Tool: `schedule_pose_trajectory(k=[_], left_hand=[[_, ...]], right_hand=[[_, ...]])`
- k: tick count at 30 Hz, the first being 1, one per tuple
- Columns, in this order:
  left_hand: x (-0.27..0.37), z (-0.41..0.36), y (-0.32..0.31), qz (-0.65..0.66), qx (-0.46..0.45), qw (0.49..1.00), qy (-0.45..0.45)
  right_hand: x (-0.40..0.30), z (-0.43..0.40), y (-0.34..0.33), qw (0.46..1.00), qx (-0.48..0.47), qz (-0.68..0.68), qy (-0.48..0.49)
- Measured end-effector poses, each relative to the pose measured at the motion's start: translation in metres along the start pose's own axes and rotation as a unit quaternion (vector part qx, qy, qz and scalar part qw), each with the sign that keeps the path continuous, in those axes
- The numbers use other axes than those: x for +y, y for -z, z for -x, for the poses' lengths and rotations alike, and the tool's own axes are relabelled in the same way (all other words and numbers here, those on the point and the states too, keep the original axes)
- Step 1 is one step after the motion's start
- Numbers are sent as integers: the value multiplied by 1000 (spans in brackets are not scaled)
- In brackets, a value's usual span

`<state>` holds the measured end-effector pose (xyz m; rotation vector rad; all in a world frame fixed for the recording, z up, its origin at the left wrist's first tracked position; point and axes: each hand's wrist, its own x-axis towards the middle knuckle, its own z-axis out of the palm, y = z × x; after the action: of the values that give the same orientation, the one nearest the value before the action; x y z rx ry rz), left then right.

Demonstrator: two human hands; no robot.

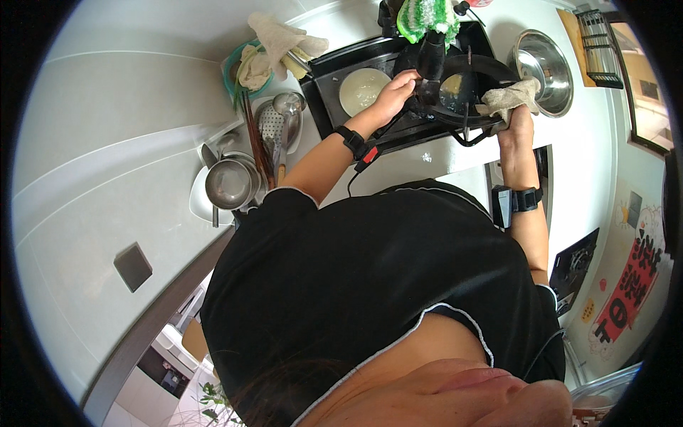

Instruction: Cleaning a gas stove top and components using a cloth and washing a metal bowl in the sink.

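Observation:
A black pan (480,101) sits over the stove, with a small yellowish mass (452,85) and liquid inside. At its left side, my left hand (396,95) has its fingers curled against a dark handle-like part (427,92), which partly hides the fingertips. My right hand (517,120) grips a beige cloth (509,99) at the pan's right rim. A pale round bowl (365,92) with glossy liquid stands on the black stove top (331,80), left of the pan.
A steel basin (544,74) stands right of the stove. To the left are a teal container (232,69) with cloths, a ladle (289,104), a perforated skimmer (271,123), brown chopsticks (256,139) and a metal pot (229,183). A green-striped cloth (427,21) is behind the pan.

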<state>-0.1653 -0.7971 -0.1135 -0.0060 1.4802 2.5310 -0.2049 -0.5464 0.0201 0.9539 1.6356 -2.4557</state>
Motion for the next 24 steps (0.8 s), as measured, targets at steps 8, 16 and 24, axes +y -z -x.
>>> schedule_pose_trajectory(k=[8, 16, 24], left_hand=[[9, -31, -20, -304, 106, 939, 126], [0, -34, 23, -118, -71, 956, 259], [82, -43, -7, -269, -96, 942, 176]], right_hand=[[16, 12, -6, 998, 34, 35, 39], [1, -8, 19, 995, -87, 36, -41], [-3, 11, 4, 979, -153, 82, -103]])
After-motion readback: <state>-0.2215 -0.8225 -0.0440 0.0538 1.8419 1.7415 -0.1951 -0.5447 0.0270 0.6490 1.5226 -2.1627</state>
